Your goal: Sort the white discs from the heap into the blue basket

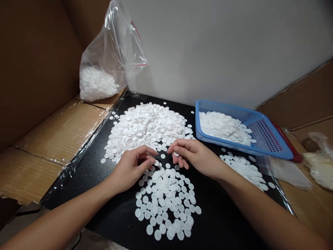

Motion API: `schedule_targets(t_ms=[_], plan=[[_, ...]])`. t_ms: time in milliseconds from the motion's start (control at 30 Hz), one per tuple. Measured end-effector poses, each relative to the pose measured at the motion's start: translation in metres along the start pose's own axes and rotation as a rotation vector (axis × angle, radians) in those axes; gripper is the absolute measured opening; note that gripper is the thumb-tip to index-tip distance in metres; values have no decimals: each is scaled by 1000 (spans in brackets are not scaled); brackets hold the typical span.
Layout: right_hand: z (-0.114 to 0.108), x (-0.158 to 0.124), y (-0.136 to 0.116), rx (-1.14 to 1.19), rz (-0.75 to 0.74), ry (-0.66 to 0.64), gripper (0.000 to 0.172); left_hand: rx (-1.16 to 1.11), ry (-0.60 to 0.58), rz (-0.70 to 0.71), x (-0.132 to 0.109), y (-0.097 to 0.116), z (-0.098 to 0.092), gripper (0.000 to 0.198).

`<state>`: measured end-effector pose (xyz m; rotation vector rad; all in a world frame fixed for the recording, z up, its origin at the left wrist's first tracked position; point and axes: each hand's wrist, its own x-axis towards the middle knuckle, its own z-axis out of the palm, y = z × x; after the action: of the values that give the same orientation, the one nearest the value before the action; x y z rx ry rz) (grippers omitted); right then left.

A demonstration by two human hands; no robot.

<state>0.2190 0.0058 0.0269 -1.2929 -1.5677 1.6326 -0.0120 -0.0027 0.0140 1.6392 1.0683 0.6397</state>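
Observation:
Small white round discs lie all over the black table. My right hand pinches one white disc between thumb and fingers, its other fingers curled. Facing it, my left hand is loosely curved with a gap between thumb and index finger. The left thumb tip is close to a few discs; whether it touches them I cannot tell. Both hands hover between a large heap of discs at the back and a thinner spread of discs near the front edge.
A blue plastic basket at the back right contains many discs. More discs lie in front of it. At the back left, a clear bag of discs stands on cardboard. Clear plastic bags rest at the right, and a grey wall rises behind.

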Motion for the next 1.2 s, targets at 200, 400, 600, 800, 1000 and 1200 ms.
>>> schedule_targets(t_ms=[200,400,600,800,1000,1200], plan=[[7,0,2,177,85,-135,36,-2,-9,2,1,1,0,16],[8,-1,1,114,46,-118,28,205,33,152,1,0,0,9],[10,-2,3,-591,-349,87,7,467,-73,370,-3,-4,-2,6],[9,-3,0,-686,-365,-17,14,490,-73,381,-9,-4,7,10],[6,-1,-2,-566,-204,-22,16,526,-203,444,-13,2,13,2],[14,18,20,-735,-412,268,6,335,-375,409,-13,10,7,9]])
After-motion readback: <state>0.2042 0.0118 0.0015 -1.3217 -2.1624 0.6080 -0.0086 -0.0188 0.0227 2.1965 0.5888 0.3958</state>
